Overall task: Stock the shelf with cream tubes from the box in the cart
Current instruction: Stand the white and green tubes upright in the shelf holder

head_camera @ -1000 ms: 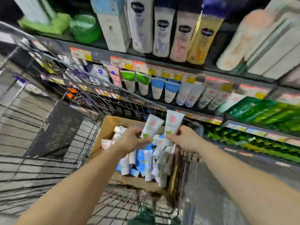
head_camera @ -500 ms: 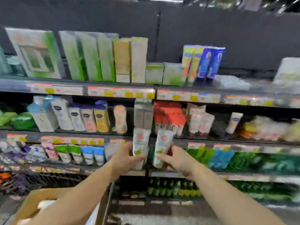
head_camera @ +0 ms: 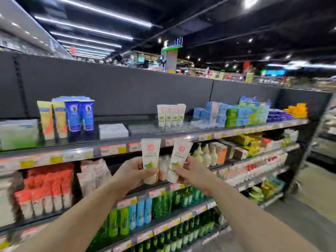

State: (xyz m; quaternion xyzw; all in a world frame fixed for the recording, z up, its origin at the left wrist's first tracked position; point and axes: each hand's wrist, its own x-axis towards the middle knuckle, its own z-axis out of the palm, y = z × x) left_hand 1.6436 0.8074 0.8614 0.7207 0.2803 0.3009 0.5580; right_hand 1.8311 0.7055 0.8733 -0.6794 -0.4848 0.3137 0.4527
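Observation:
My left hand point(head_camera: 134, 174) grips a white cream tube point(head_camera: 150, 155) with a red logo and green leaf print, held upright. My right hand point(head_camera: 190, 172) grips a matching second tube point(head_camera: 179, 157), tilted slightly right. Both tubes are raised in front of the edge of the top shelf point(head_camera: 127, 140). On that shelf, further back, stands a row of several matching white tubes point(head_camera: 171, 115). The cart and its box are out of view.
The top shelf also carries yellow and blue tubes point(head_camera: 72, 117) at left, a white flat box point(head_camera: 113, 130), and blue and green boxes point(head_camera: 234, 113) at right. Lower shelves hold red packs point(head_camera: 47, 186), bottles and green tubes. An aisle floor point(head_camera: 309, 197) lies at right.
Both hands have lifted the two tubes out of the cart's box and up toward the top shelf. My view has swung up from the cart to the shelves.

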